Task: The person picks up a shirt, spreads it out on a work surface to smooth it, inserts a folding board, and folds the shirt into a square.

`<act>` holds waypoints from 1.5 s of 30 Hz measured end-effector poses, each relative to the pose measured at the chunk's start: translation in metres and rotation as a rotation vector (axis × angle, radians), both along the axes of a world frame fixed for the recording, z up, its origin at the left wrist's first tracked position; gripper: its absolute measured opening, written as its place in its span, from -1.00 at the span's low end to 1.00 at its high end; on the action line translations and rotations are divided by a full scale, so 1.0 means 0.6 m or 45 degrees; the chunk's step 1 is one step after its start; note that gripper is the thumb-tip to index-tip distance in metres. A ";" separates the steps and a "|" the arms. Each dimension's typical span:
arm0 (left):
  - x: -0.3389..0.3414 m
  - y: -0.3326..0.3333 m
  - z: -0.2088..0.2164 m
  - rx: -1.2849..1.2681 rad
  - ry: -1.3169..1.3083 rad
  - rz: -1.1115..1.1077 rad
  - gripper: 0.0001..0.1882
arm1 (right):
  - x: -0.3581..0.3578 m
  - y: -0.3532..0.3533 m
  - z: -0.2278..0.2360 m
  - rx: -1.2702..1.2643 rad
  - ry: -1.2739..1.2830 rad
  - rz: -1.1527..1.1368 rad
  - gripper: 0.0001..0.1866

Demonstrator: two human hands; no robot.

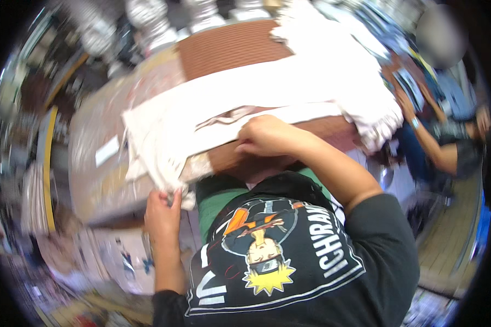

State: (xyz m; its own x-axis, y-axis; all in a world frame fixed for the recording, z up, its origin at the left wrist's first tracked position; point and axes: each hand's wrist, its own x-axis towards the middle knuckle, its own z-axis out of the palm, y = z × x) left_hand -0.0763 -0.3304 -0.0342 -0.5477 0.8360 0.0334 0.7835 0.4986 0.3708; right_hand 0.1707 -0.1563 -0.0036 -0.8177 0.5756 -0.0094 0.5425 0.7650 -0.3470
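Now | white cloth [213, 101] beyond left hand [163, 210], end pinched | right hand [264, 135] curled, grip unclear

White paper slip [107, 151] on clear plastic [95, 117], yellow strip [47, 169], co-worker [454, 155] at right

The fisheye head view looks steeply down from the wearer's head, facing forward across a plastic-covered table [90, 188]. The printed black T-shirt [338, 297] lies nearest, at the lower edge; left hand [162, 212] and right hand [266, 136] sit at close range. Straight edges bow toward the circular rim.
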 end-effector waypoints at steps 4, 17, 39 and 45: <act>-0.022 -0.003 -0.047 0.158 0.028 -0.019 -0.42 | -0.020 -0.025 0.010 -0.075 0.014 0.142 -0.78; 0.080 0.104 0.216 0.338 -0.231 -1.413 -0.56 | -0.019 -0.036 0.087 0.294 0.357 0.099 -0.83; 0.068 -0.094 0.394 0.040 -0.672 -3.403 -0.79 | 0.117 -0.068 0.075 0.062 0.094 -0.190 -0.80; 0.119 -0.056 0.402 0.671 -0.757 -3.622 -0.72 | 0.135 -0.084 0.080 0.038 0.099 -0.215 -0.79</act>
